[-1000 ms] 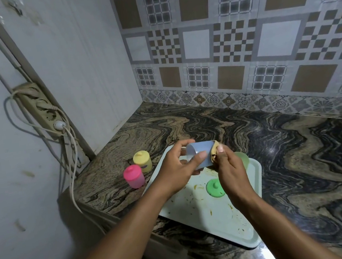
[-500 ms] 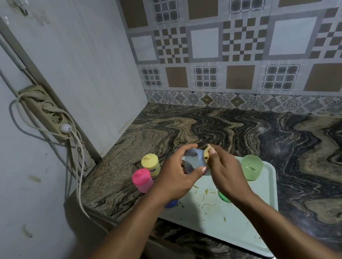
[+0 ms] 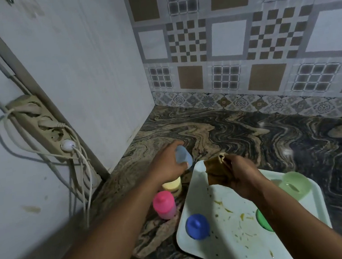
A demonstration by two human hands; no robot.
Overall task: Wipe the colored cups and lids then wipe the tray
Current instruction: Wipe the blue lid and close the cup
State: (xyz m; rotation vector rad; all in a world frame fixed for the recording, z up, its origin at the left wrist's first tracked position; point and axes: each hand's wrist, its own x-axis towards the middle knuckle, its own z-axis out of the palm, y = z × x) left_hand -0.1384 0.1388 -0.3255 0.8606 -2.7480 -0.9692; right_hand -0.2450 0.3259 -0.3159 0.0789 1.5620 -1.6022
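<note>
Over the swirled tabletop (image 3: pixel 275 137) left of the tray (image 3: pixel 225 252), grips the blue cup (image 3: pixel 183 157) in the left hand (image 3: pixel 168 168), now pulled apart from the cloth (image 3: pixel 214 171) clutched in the right hand (image 3: pixel 243 176); probably wiped.

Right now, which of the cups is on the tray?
The pale green cup, near the far right corner of the tray. The pink cup and yellow cup stand on the counter; the left hand holds the light blue cup.

Glossy, swirl-veined stone across the desk (image 3: pixel 276 141). Smooth pale plastic for the tray (image 3: pixel 221 253), smeared with yellowish streaks. Translucent plastic in the blue cup (image 3: pixel 183 158) and green cup (image 3: pixel 295 183), opaque plastic in the pink cup (image 3: pixel 164 205). Soft, crumpled brown cloth (image 3: pixel 213 172).
</note>
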